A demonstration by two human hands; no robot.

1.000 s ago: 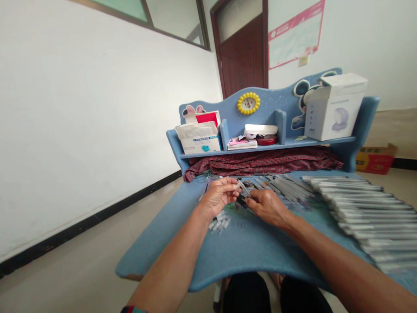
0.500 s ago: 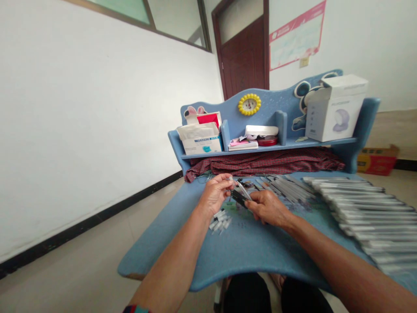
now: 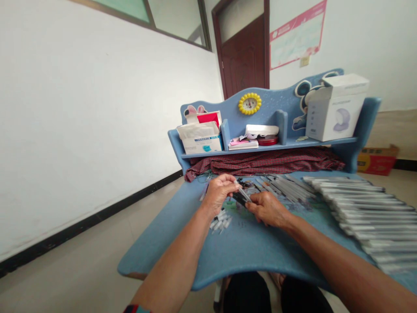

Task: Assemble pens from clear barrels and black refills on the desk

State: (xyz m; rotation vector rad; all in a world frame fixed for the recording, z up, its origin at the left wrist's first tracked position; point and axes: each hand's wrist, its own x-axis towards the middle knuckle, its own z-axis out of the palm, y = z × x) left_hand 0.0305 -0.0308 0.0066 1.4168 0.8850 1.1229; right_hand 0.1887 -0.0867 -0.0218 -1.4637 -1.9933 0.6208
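We see the left hand [image 3: 219, 194] and the right hand [image 3: 267, 208] working close together above the blue desk [image 3: 241, 258]. Between them is a slim clear tube [image 3: 244, 194], which slants from the left fingertips down to the right hand. The left thumb and fingers are pressed together at its upper end; if they pinch also some small piece there, we cannot tell. The right fingers are closed around its lower end, and with it they hold dark sticks [image 3: 239, 199], whose number we cannot count. Near the left wrist, on the desk, lies a small pile of whitish short pieces [image 3: 221, 222]. Behind the right hand many loose clear tubes [image 3: 288, 187] are spread, and farther to the right we find a big row of pens [image 3: 368, 217], lying side by side.
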